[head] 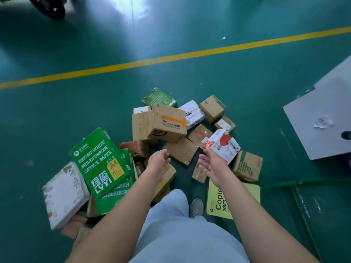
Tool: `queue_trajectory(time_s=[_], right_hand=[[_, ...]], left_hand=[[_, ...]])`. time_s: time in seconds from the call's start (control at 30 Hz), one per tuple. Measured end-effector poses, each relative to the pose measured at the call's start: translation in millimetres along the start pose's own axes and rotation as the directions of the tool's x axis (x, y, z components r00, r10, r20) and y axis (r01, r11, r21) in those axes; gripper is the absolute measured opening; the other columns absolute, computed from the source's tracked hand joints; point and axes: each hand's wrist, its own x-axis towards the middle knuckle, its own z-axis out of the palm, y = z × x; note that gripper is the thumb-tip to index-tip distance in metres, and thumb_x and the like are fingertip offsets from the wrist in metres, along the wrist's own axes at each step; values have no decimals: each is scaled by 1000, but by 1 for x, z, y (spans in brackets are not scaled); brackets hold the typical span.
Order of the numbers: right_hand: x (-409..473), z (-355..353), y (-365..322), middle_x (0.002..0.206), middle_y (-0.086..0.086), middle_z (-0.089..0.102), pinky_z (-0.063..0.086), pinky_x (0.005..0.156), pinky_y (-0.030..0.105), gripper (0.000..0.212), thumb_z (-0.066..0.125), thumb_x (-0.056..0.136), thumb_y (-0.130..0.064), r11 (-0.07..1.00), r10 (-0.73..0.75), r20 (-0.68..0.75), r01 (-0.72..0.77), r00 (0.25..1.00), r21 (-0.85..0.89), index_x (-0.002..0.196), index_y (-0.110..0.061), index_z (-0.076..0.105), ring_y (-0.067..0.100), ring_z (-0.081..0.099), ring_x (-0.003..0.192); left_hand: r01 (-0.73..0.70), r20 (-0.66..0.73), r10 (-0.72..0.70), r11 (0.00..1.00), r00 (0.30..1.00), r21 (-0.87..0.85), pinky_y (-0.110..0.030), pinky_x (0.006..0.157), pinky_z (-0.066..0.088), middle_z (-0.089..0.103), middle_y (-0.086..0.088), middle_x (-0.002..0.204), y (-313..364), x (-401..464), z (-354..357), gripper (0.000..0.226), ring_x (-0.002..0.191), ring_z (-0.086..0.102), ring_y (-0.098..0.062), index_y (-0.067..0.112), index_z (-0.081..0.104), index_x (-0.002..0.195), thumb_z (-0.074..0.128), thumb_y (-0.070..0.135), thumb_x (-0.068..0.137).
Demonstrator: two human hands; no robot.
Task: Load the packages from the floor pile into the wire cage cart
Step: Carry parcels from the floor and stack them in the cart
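Pale trousers (182, 230) and a grey shoe (196, 206) sit closest, then both bare arms reach out with the left hand (158, 161) and right hand (212, 164) spread loose and holding nothing, over the pile of packages (169, 126) scattered on the green floor (76, 111), green paper ream (100, 162) at left.

Head-worn view, facing steeply down, floor (190, 76) near

Dark wheel (49, 7) is cut off by top edge. Grey sheet (326, 118) is cropped at right. Small-box labels are blurred, unreadable.
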Motion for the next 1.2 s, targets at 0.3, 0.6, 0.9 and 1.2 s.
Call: queue_trajectory(time_s=[0.3, 0.6, 0.9, 1.2], right_hand=[[41, -3, -7, 125, 10, 67, 54, 95, 39, 46, 58, 103, -43, 989, 103, 7, -102, 995, -103, 138, -13, 56, 25, 65, 112], [115, 39, -46, 126, 9, 67, 55, 98, 39, 47, 57, 102, -44, 961, 146, -22, -147, 989, -234, 138, -13, 57, 24, 66, 114], [243, 135, -79, 125, 7, 67, 54, 103, 40, 45, 56, 104, -39, 894, 223, -92, -241, 971, -377, 141, -14, 55, 23, 66, 111], [399, 247, -45, 119, 4, 68, 55, 83, 31, 38, 54, 106, -37, 743, 321, -78, -301, 944, -598, 137, -16, 57, 19, 67, 104]], left_hand=[[90, -41, -95, 989, 995, -116, -34, 90, 47, 60, -7, 135, -17, 13, 11, 37, 117, 58, -22, 11, 53, 140, 54, 25, 106], [125, -45, -134, 978, 990, -166, -36, 99, 46, 61, -7, 134, 33, 87, 17, 34, 118, 59, -21, 12, 54, 138, 53, 26, 106], [169, -62, -177, 980, 982, -106, -37, 105, 46, 58, -4, 136, 108, 230, -5, 34, 118, 59, -20, 15, 54, 137, 51, 29, 106], [210, -98, -220, 972, 971, -106, -40, 114, 43, 56, -4, 141, 141, 408, -36, 41, 128, 56, -22, 14, 49, 147, 49, 26, 107]])
